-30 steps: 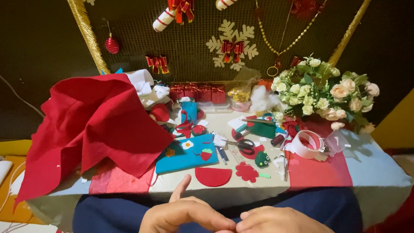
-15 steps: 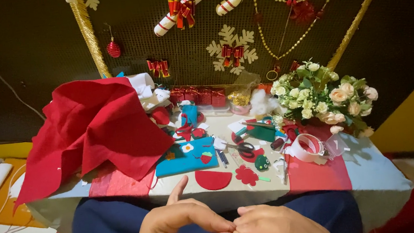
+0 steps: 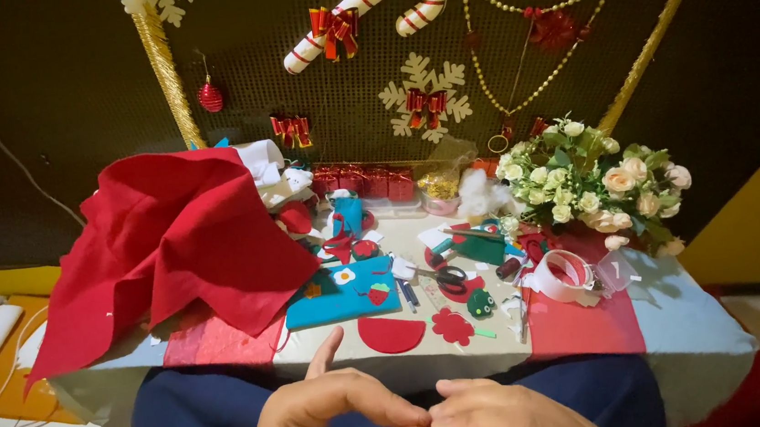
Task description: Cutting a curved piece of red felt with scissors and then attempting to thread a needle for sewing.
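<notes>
Pinched together at the bottom edge of the view, the left hand (image 3: 334, 419) and the right hand (image 3: 499, 418) met fingertip to fingertip over the lap, the left index finger raised. Whether anything thin sat between the fingertips could not be told; nothing showed there, and part of both hands was cut off by the frame.

Judging by the table (image 3: 683, 324), a good deal of cutting looked done: a red felt half-circle (image 3: 391, 333) and a red felt flower (image 3: 451, 325) lay just past the hands near the front edge, with a small green felt figure (image 3: 479, 303) close behind. A blue felt panel (image 3: 341, 295) already carried a white daisy and a strawberry shape, so some decorating seemed finished, while the loose pieces suggested more was left to attach. Scissors (image 3: 445, 278) lay idle beyond the flower, apart from both hands.

A large red cloth (image 3: 171, 236) was heaped on the table's left part, a roll of clear tape (image 3: 564, 275) sat to the right, and a bouquet of pale roses (image 3: 592, 177) stood behind it.
</notes>
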